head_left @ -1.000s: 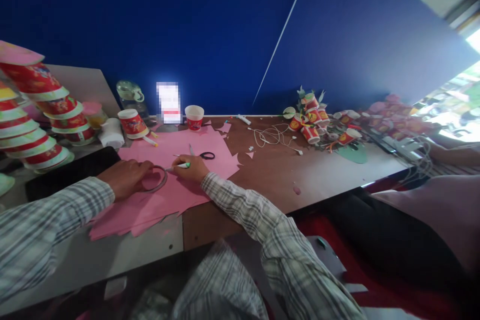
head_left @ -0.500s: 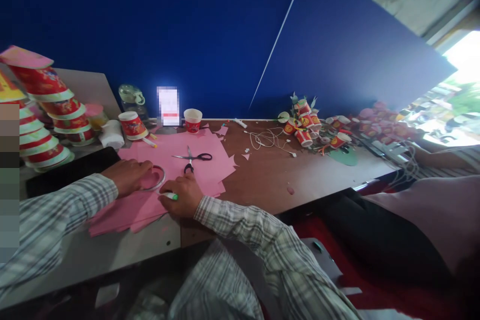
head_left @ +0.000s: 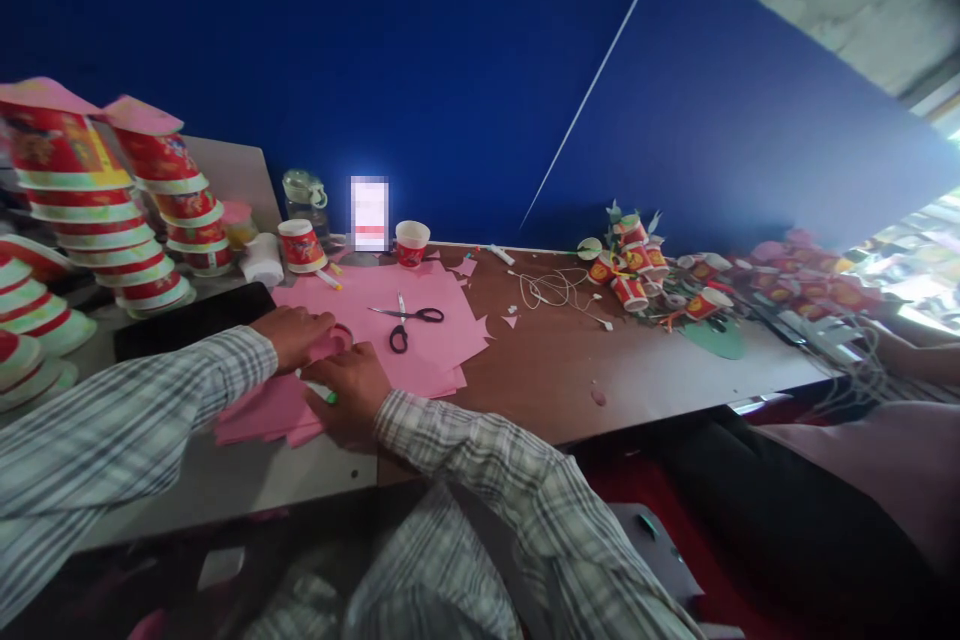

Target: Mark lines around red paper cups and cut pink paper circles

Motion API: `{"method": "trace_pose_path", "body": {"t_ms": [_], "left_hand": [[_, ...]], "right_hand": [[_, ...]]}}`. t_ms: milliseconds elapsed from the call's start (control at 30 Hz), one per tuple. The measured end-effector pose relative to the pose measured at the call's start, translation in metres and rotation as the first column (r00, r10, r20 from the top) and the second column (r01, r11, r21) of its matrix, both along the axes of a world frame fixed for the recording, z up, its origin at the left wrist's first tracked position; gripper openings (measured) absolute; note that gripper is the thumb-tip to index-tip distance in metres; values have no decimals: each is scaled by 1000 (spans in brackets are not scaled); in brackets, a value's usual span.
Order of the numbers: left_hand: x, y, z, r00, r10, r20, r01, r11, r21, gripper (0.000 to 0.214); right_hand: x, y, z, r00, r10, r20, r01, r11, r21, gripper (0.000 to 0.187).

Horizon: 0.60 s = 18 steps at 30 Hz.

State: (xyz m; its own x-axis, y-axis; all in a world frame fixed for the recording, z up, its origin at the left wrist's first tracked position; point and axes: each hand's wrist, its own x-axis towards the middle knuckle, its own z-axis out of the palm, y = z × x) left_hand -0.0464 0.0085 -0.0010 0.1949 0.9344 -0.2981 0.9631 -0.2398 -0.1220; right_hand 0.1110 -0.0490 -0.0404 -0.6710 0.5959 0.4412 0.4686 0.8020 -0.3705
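Pink paper sheets lie stacked under both hands. My left hand rests on them, fingers closed at the rim of a ring that looks like a roll of tape. Just right of it, my right hand grips a marker with a white body and a green end; its tip is hidden. The two hands nearly touch, and fingers cover part of the ring. Black-handled scissors lie spread on the paper beyond my right hand.
Stacked red paper cups stand at the left, near a dark tablet-like slab. Behind the paper are an upturned cup, an upright cup and a lit screen. A white cable and cup crafts lie right.
The view has swung left, so the table's things appear farther right. My right hand has moved left across the paper with the marker, closer to the ring and my left hand.
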Motion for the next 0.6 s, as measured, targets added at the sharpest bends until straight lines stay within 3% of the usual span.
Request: {"method": "trace_pose_path", "body": {"t_ms": [200, 367, 467, 600], "left_hand": [[3, -4, 4, 998, -18, -63, 18, 1000, -4, 62], [4, -5, 4, 997, -22, -73, 22, 1000, -5, 64], [2, -4, 1, 997, -28, -71, 28, 1000, -5, 63], [1, -4, 0, 998, -28, -63, 28, 1000, -2, 64]], "right_hand": [[5, 1, -1, 998, -8, 58, 4, 998, 61, 18], [23, 3, -2, 997, -12, 77, 11, 1000, 14, 19], [35, 10, 0, 998, -21, 64, 25, 998, -66, 18], [51, 26, 7, 983, -147, -111, 109, 949, -295, 10]]}}
